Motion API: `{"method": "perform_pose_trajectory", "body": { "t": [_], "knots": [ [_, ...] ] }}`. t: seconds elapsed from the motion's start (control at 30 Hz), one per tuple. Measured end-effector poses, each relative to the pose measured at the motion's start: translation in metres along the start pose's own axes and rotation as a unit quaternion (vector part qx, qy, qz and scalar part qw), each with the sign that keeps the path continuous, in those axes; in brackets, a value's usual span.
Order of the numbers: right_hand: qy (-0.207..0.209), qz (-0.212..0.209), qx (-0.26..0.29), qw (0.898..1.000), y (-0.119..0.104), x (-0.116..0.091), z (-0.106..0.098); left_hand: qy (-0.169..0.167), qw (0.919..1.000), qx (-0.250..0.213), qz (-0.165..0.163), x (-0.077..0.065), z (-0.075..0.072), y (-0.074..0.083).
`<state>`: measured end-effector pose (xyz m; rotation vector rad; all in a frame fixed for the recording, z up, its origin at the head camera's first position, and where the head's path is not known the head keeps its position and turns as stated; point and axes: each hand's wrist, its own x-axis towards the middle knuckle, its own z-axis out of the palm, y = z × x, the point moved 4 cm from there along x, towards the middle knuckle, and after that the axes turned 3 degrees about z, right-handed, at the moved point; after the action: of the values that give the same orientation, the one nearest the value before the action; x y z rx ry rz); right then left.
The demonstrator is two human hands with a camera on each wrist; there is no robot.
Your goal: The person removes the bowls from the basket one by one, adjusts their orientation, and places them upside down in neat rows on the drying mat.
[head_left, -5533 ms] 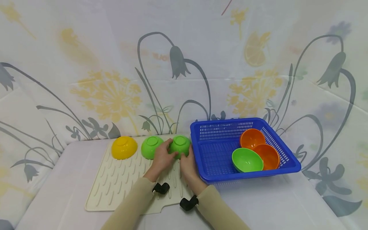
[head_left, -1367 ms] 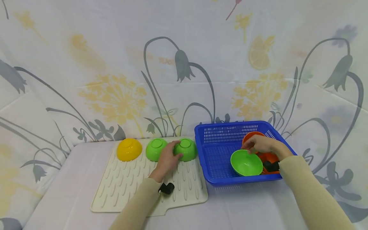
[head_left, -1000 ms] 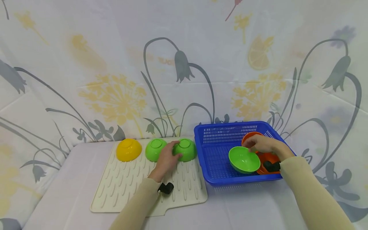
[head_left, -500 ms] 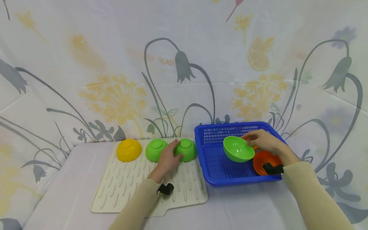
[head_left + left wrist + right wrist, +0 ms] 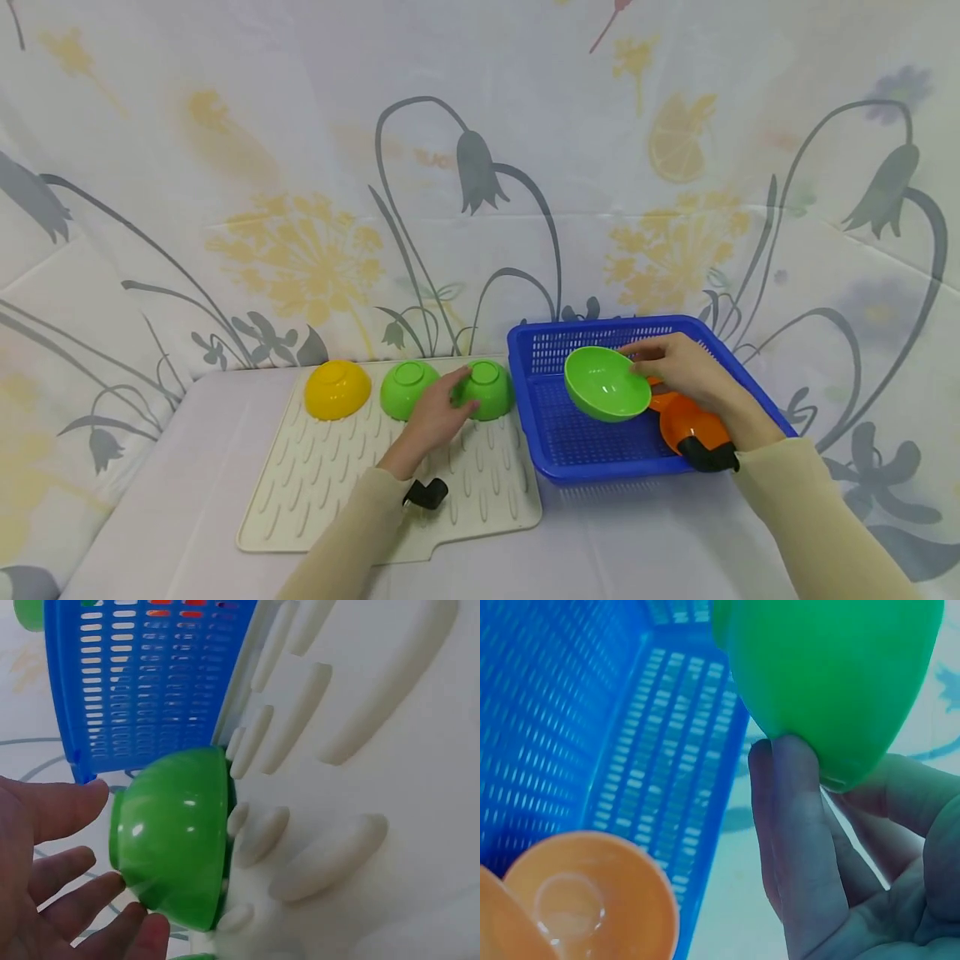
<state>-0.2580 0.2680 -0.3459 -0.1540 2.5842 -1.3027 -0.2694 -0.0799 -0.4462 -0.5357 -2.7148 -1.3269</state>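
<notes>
My right hand (image 5: 686, 367) pinches the rim of a green bowl (image 5: 606, 385), which is lifted and tilted above the blue basket (image 5: 600, 475). In the right wrist view, thumb and fingers lie on either side of that bowl's rim. My left hand (image 5: 437, 414) is beside an upturned green bowl (image 5: 489, 392) at the right end of the ribbed mat (image 5: 360, 483); its fingers are spread loosely around the base in the left wrist view, and whether they touch cannot be told. Another upturned green bowl (image 5: 405, 390) and a yellow bowl (image 5: 337, 390) stand left of it.
Two orange bowls lie in the basket's right part, the nearer orange bowl (image 5: 693, 423) partly hidden by the right wrist; the other orange bowl (image 5: 592, 892) shows in the right wrist view. The basket stands against the mat's right edge. A patterned cloth (image 5: 480, 167) hangs behind.
The right hand has moved from the left hand's side to the basket, taken the green bowl by its rim, and lifted it up and leftward. The left hand has stayed by the same upturned bowl.
</notes>
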Motion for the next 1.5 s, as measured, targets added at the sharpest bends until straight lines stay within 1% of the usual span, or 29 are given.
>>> {"method": "perform_pose_trajectory", "body": {
  "t": [0.07,0.17,0.27,0.37,0.47,0.53,0.67,0.77,0.83,0.9,1.1,1.33,1.5],
  "knots": [
    [0.006,0.004,-0.001,1.0,-0.005,-0.003,0.004,-0.01,0.9999,-0.007,-0.004,-0.003,-0.003,0.0],
    [0.013,0.008,-0.003,1.0,-0.012,-0.006,0.01,-0.023,0.9991,-0.034,-0.007,-0.008,-0.009,0.002],
    [0.018,0.009,-0.005,1.0,-0.019,-0.011,0.017,-0.025,0.9979,-0.06,0.001,-0.013,-0.016,0.006],
    [0.017,0.003,-0.005,1.0,-0.024,-0.015,0.025,-0.023,0.9966,-0.078,0.015,-0.018,-0.021,0.014],
    [0.009,-0.009,-0.005,1.0,-0.029,-0.018,0.035,-0.027,0.9945,-0.095,0.036,-0.023,-0.023,0.025],
    [0.002,-0.021,-0.006,1.0,-0.032,-0.02,0.042,-0.034,0.9922,-0.108,0.052,-0.028,-0.023,0.036],
    [-0.01,-0.032,0.002,0.999,-0.039,-0.022,0.054,-0.07,0.9845,-0.141,0.077,-0.038,-0.02,0.059],
    [-0.01,-0.03,0.014,0.999,-0.044,-0.024,0.062,-0.1,0.9773,-0.167,0.084,-0.046,-0.018,0.071],
    [-0.007,-0.032,0.017,0.999,-0.048,-0.026,0.067,-0.109,0.974,-0.179,0.087,-0.051,-0.017,0.077],
    [-0.005,-0.038,0.022,0.999,-0.051,-0.027,0.071,-0.109,0.9725,-0.187,0.086,-0.055,-0.017,0.081],
    [0.001,-0.068,0.022,0.997,-0.061,-0.028,0.084,-0.093,0.9706,-0.208,0.077,-0.062,-0.02,0.083],
    [0.022,-0.074,0.011,0.997,-0.067,-0.027,0.096,-0.082,0.9705,-0.217,0.065,-0.065,-0.023,0.078],
    [0.038,-0.08,0.019,0.996,-0.07,-0.028,0.101,-0.079,0.968,-0.228,0.07,-0.066,-0.03,0.075]
  ]
}}
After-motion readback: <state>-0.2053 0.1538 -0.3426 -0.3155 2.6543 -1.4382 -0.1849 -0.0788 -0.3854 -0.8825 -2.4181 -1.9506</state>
